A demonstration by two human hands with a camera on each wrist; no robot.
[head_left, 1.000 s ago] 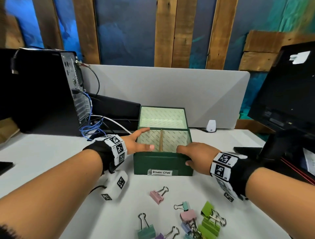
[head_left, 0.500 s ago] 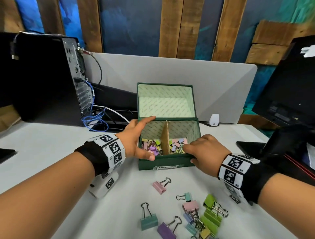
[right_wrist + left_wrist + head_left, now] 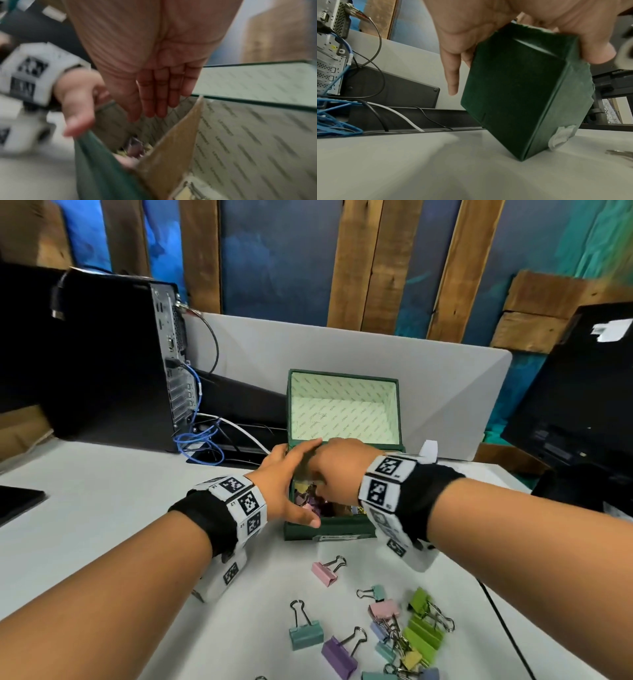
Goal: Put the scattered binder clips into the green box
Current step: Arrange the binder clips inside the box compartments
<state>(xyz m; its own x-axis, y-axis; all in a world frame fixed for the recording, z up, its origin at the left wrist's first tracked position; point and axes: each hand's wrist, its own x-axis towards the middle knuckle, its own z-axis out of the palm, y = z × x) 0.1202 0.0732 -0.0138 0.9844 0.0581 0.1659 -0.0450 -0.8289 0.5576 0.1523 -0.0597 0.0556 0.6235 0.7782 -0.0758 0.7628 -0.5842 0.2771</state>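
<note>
The green box [image 3: 329, 530] stands mid-table with its lid [image 3: 342, 409] upright and small clips inside. My left hand [image 3: 294, 484] grips its left end, thumb [image 3: 595, 54] on the front wall and fingers [image 3: 453, 86] behind; the box [image 3: 518, 94] tilts on a lower corner. My right hand [image 3: 329, 470] reaches over the rim. Its fingers [image 3: 150, 108] are straight and together, pointing down into the left compartment beside the cardboard divider [image 3: 171, 148]. Scattered on the table nearer me lie a pink clip [image 3: 323, 571], a teal clip [image 3: 306, 637], a purple clip [image 3: 339, 655] and a heap of several clips [image 3: 407, 638].
A black computer tower [image 3: 113, 354] with blue cables [image 3: 202, 446] stands at back left. A grey partition [image 3: 445, 392] runs behind the box, and a dark monitor [image 3: 582, 392] is at right. A thin black cable [image 3: 503, 621] crosses the table's right side.
My right hand has left the box's front right corner and moved left over the rim into the left compartment. My left hand keeps its hold on the box's left end.
</note>
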